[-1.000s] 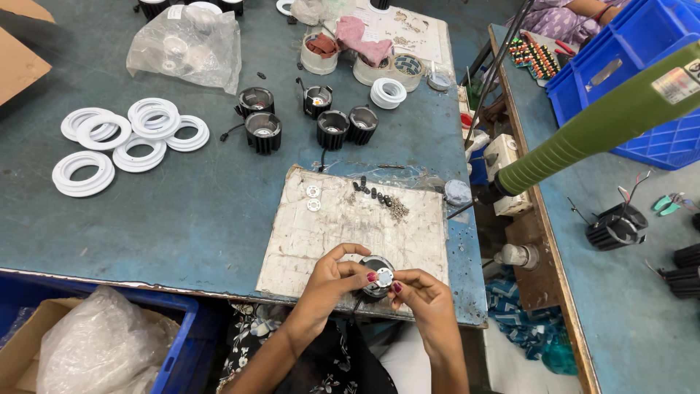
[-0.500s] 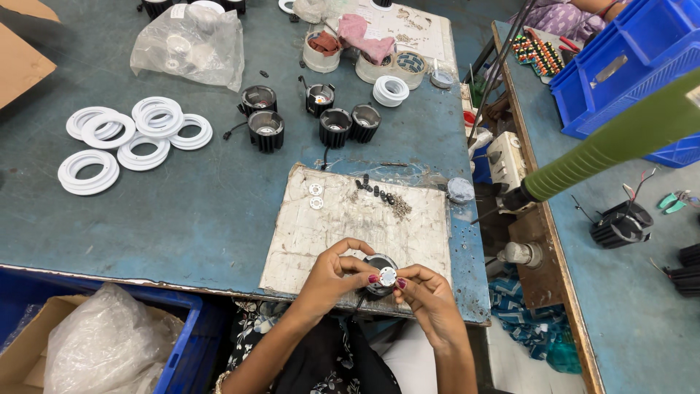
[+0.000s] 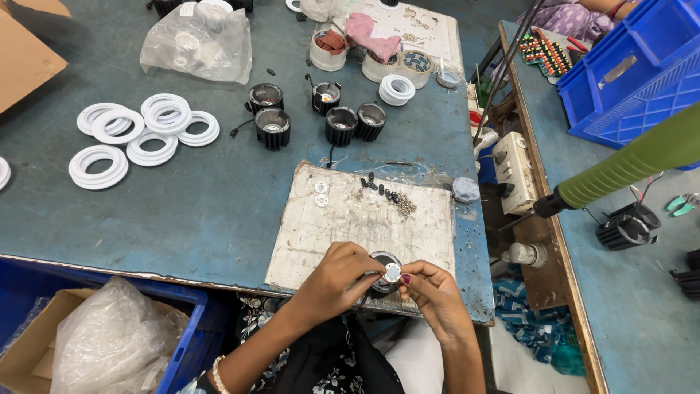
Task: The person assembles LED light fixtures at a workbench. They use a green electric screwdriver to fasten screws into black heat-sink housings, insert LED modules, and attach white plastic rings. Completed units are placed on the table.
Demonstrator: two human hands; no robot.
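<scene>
Both my hands meet at the near edge of a worn white board (image 3: 350, 219) on the blue table. My left hand (image 3: 332, 281) grips a black finned round housing (image 3: 380, 261) from the left. My right hand (image 3: 434, 292) steadies it from the right, and its fingertips pinch a small round white-and-silver disc (image 3: 392, 273) on top of the housing. Much of the housing is hidden by my fingers. Two more small discs (image 3: 321, 192) and a scatter of tiny black and metal screws (image 3: 390, 198) lie at the board's far edge.
Several black housings (image 3: 341, 124) stand past the board, several white rings (image 3: 142, 131) lie to the left, and a plastic bag (image 3: 197, 44) lies behind them. A green hanging power screwdriver (image 3: 627, 164) hangs at right. Blue crates (image 3: 627, 66) stand far right, and a cardboard box (image 3: 44, 350) near left.
The view has shifted slightly. My hands stay on the housing at the board's near edge, with small finger adjustments on the disc.
</scene>
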